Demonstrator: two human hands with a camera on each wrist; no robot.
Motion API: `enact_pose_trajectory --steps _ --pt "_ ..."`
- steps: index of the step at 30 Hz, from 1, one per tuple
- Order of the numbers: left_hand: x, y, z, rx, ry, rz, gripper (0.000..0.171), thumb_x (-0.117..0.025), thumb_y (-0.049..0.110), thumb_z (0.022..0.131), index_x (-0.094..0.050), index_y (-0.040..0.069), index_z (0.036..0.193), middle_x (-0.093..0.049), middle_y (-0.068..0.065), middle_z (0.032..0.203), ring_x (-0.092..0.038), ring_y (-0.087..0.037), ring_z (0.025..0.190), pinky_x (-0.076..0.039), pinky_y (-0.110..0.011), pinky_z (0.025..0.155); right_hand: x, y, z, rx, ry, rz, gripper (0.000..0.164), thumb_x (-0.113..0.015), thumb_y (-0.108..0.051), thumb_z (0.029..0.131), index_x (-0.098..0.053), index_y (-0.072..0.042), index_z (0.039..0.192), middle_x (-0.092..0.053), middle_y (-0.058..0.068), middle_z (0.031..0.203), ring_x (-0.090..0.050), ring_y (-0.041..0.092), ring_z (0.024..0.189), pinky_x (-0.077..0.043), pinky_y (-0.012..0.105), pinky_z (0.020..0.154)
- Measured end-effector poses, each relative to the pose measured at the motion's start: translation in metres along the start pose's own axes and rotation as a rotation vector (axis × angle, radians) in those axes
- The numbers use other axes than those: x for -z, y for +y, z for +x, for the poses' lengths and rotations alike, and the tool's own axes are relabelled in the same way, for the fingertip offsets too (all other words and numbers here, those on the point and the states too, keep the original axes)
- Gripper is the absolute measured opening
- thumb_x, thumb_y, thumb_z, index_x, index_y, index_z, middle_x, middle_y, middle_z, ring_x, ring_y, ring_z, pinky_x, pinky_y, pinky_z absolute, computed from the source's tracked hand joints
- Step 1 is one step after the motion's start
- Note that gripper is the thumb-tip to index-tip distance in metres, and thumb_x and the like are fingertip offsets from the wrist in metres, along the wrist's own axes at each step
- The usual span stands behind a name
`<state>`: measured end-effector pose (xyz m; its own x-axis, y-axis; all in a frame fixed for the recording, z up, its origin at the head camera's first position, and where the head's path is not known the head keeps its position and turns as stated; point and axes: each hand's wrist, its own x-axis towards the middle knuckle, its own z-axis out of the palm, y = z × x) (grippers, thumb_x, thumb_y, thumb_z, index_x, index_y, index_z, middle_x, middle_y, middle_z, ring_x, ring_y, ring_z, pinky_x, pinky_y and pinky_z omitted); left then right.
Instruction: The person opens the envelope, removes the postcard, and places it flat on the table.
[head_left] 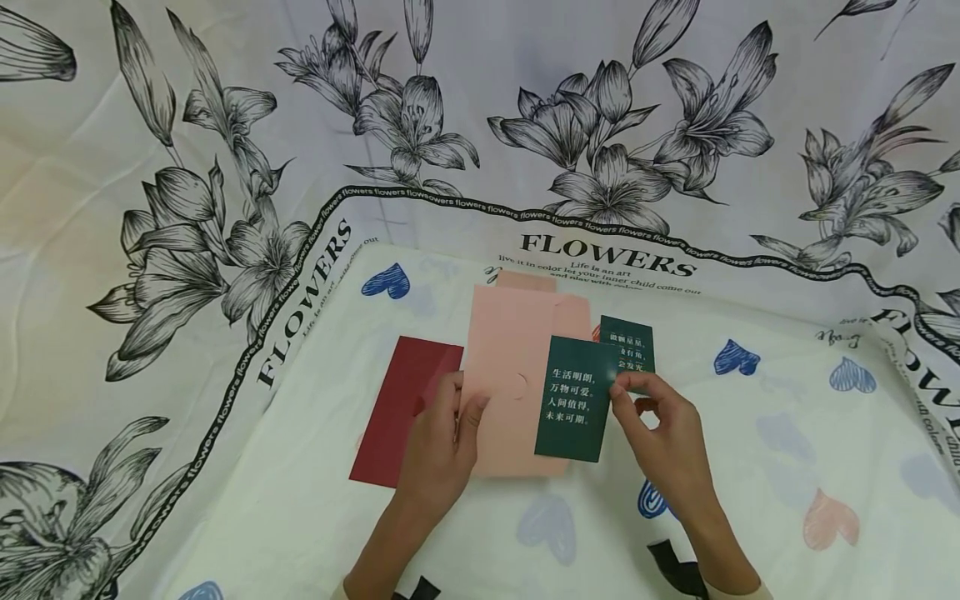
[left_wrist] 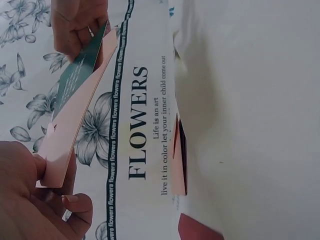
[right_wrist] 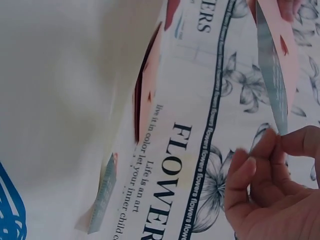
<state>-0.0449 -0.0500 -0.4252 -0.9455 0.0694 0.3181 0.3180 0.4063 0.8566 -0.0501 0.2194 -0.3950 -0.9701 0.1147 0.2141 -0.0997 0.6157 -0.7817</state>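
My left hand [head_left: 441, 442] holds a pink envelope [head_left: 504, 333] by its left edge, thumb on the face with the small curved cut. The envelope is raised off the cloth in both wrist views. My right hand [head_left: 669, 429] pinches the right edge of a dark green card [head_left: 576, 400] with white Chinese writing, between thumb and index finger. This card overlaps the envelope's right side in the head view; in the left wrist view the green card [left_wrist: 80, 75] lies slanted against the pink envelope [left_wrist: 75, 115], their far ends close together.
A second green card [head_left: 636, 333] lies behind my right hand on the heart-print cloth [head_left: 757, 433]. Left of the envelope is a dark red envelope [head_left: 390, 417], partly behind my left hand. More pink envelopes [head_left: 528, 281] lie farther back, mostly hidden. Flower-print cloth [head_left: 480, 225] borders the far side.
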Motion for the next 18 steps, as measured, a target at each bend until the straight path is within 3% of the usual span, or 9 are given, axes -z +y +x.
enact_pose_trajectory --steps 3,11,14,18 --pt "0.000 -0.001 0.000 -0.008 0.004 0.001 0.027 -0.058 0.030 0.111 -0.052 0.014 0.131 -0.055 0.014 0.077 -0.054 -0.004 0.058 -0.048 -0.025 0.048 0.002 -0.001 0.000 -0.014 -0.015 0.014 0.019 -0.066 -0.024 0.107 -0.073 -0.010 0.118 -0.075 0.003 0.107 -0.065 0.018 0.092 -0.056 0.020 0.072" --pt "0.003 -0.005 0.000 -0.007 0.016 0.000 0.025 -0.057 0.029 0.111 -0.052 0.013 0.129 -0.050 0.012 0.071 -0.048 -0.005 0.054 -0.041 -0.024 0.046 0.010 0.000 0.002 0.009 -0.014 0.033 0.019 -0.064 -0.021 0.108 -0.071 -0.008 0.119 -0.074 0.004 0.105 -0.066 0.009 0.091 -0.053 0.014 0.079" --pt "0.005 -0.008 0.002 0.005 0.041 0.003 0.024 -0.056 0.029 0.112 -0.053 0.014 0.130 -0.054 0.011 0.075 -0.052 -0.005 0.058 -0.044 -0.025 0.048 0.015 0.002 0.002 -0.004 -0.014 0.056 0.020 -0.062 -0.020 0.109 -0.070 -0.006 0.121 -0.073 0.007 0.108 -0.066 0.008 0.093 -0.052 0.011 0.085" --pt "0.009 -0.010 0.004 0.021 0.082 -0.005 0.024 -0.054 0.029 0.112 -0.054 0.014 0.131 -0.061 0.009 0.082 -0.058 -0.006 0.064 -0.048 -0.027 0.052 0.023 0.006 0.003 -0.021 -0.010 0.084 0.022 -0.060 -0.021 0.110 -0.069 -0.005 0.122 -0.071 0.007 0.107 -0.067 0.009 0.090 -0.055 0.013 0.082"
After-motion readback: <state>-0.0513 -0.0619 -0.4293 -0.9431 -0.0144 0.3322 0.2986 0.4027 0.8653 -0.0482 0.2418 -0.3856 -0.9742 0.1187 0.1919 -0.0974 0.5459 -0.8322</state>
